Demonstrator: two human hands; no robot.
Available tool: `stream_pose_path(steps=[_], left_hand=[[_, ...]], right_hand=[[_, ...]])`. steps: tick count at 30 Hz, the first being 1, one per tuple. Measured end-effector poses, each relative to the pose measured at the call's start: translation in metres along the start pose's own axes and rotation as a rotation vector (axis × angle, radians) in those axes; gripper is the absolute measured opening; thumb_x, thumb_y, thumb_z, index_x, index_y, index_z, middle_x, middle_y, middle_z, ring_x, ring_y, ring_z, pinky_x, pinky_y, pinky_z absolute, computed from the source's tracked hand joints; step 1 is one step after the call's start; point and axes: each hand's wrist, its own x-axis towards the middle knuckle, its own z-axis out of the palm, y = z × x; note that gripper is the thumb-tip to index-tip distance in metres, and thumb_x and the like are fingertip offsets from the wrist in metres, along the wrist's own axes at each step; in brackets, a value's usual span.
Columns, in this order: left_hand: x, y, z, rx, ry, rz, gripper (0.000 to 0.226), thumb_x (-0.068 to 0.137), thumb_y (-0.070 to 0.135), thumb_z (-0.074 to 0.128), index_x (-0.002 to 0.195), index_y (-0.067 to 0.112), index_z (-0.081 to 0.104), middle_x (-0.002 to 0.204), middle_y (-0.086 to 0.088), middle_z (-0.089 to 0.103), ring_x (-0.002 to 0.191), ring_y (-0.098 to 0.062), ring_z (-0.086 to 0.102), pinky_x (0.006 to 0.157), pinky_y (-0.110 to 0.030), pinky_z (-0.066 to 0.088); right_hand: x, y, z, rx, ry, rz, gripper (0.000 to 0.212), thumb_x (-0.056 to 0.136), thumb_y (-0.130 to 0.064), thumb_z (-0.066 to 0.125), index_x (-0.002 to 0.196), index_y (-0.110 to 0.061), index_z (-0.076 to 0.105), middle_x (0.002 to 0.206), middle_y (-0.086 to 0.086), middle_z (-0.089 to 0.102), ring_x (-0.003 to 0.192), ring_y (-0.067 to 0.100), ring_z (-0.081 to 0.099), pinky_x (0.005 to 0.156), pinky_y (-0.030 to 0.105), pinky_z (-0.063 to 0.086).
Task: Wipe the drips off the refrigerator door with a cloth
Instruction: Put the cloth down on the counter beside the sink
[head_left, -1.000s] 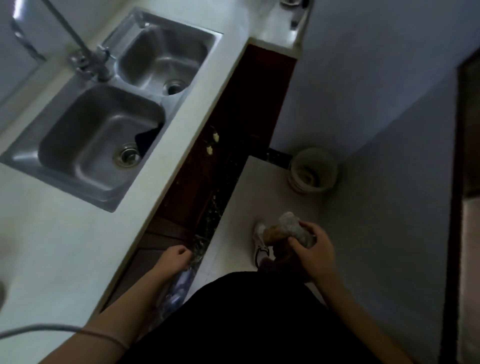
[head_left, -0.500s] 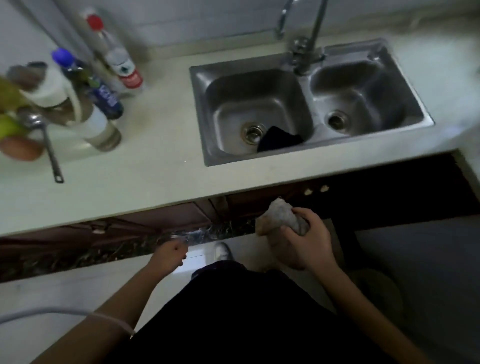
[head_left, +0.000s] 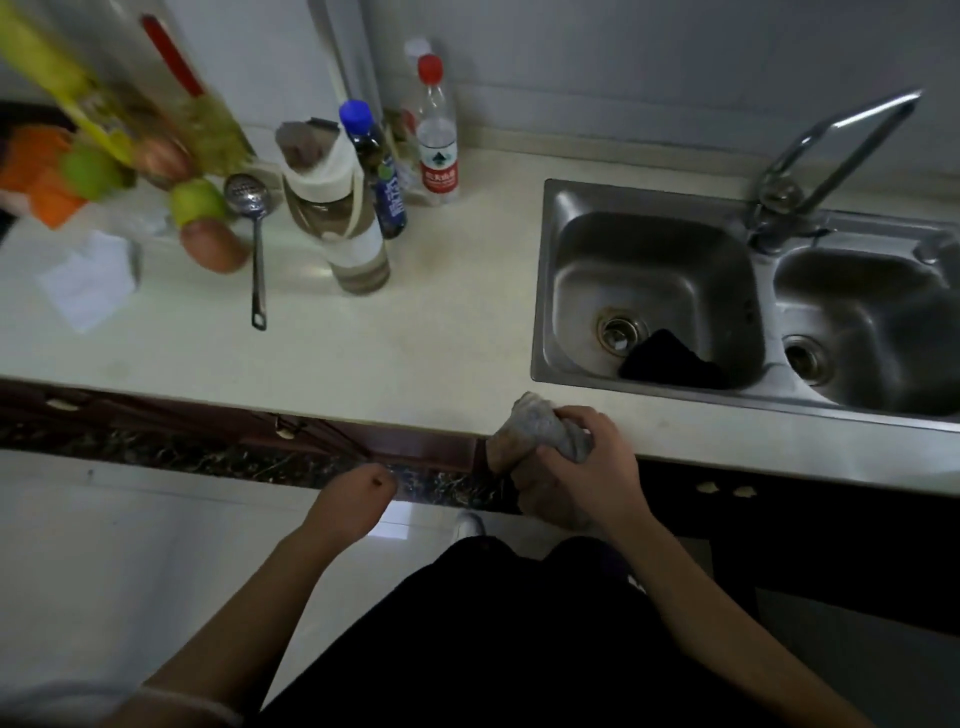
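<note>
The right hand (head_left: 582, 467) clutches the bunched cloth (head_left: 540, 431) at the counter (head_left: 415, 364) edge, about five o'clock of centre. The left hand (head_left: 353, 499) looks loosely curled and empty. No refrigerator door shows; carry the cloth bunched, then spread it flat before wiping.

brushed metal sink (head_left: 644, 228), matt pale countertop (head_left: 415, 338), rough grey cloth (head_left: 540, 431)

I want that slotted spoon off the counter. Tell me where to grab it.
Grip the slotted spoon by its thin handle near the free end, coming from the counter's front edge. The handle points toward you, while its bowl sits back among the fruit and bottles.
</note>
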Motion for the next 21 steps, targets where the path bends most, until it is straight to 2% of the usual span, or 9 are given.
stream_pose_path(steps=[3, 7, 11, 15, 18, 21], left_hand=[[-0.004, 0.003, -0.015, -0.026, 0.058, -0.014, 0.024, 0.098, 0.023, 0.048, 0.084, 0.007, 0.061, 0.085, -0.012, 0.065, 0.083, -0.03, 0.061, 0.073, -0.037, 0.044], [0.001, 0.001, -0.024, -0.088, 0.124, -0.017, 0.019, 0.097, 0.025, 0.053, 0.079, 0.023, 0.061, 0.078, 0.003, 0.065, 0.078, -0.019, 0.063, 0.067, -0.031, 0.041], [0.01, 0.002, -0.026, -0.126, 0.133, -0.058, 0.015, 0.097, 0.027, 0.054, 0.088, 0.024, 0.065, 0.087, 0.004, 0.07, 0.083, -0.017, 0.067, 0.074, -0.031, 0.047], [0.021, -0.002, -0.023, -0.179, 0.136, -0.122, 0.021, 0.1, 0.031, 0.049, 0.087, 0.025, 0.065, 0.088, 0.001, 0.07, 0.083, -0.018, 0.068, 0.08, -0.036, 0.052], [0.031, 0.001, -0.023, -0.239, 0.125, -0.166, 0.029, 0.099, 0.032, 0.046, 0.094, 0.01, 0.065, 0.091, -0.008, 0.071, 0.087, -0.026, 0.069, 0.085, -0.042, 0.053], [0.035, 0.001, -0.021, -0.206, 0.111, -0.184, 0.036, 0.093, 0.037, 0.042, 0.095, 0.007, 0.062, 0.091, -0.01, 0.07, 0.086, -0.027, 0.068, 0.085, -0.044, 0.053]], right_hand=[[0.027, -0.02, 0.002, -0.003, -0.017, -0.003, 0.042, 0.08, -0.03, 0.083, 0.118, -0.029, 0.065, 0.112, -0.007, 0.065, 0.097, 0.011, 0.061, 0.083, 0.03, 0.047], [0.079, -0.052, -0.006, 0.023, -0.067, -0.074, 0.043, 0.081, -0.029, 0.081, 0.121, -0.03, 0.064, 0.115, -0.007, 0.066, 0.101, 0.01, 0.061, 0.084, 0.027, 0.047], [0.149, -0.091, -0.012, 0.066, -0.115, -0.094, 0.038, 0.086, -0.026, 0.078, 0.118, -0.034, 0.06, 0.111, -0.015, 0.061, 0.098, -0.003, 0.058, 0.078, 0.014, 0.043], [0.224, -0.116, 0.0, 0.041, -0.158, -0.138, 0.037, 0.089, -0.026, 0.075, 0.123, -0.026, 0.06, 0.117, -0.008, 0.063, 0.107, 0.012, 0.062, 0.094, 0.029, 0.05], [0.26, -0.119, 0.019, -0.092, -0.208, -0.183, 0.041, 0.088, -0.029, 0.076, 0.125, -0.024, 0.06, 0.114, -0.007, 0.063, 0.105, 0.015, 0.06, 0.094, 0.031, 0.049], [0.27, -0.103, 0.034, -0.267, -0.349, -0.214, 0.04, 0.091, -0.03, 0.071, 0.128, -0.021, 0.059, 0.117, -0.001, 0.064, 0.106, 0.02, 0.06, 0.095, 0.032, 0.047]])
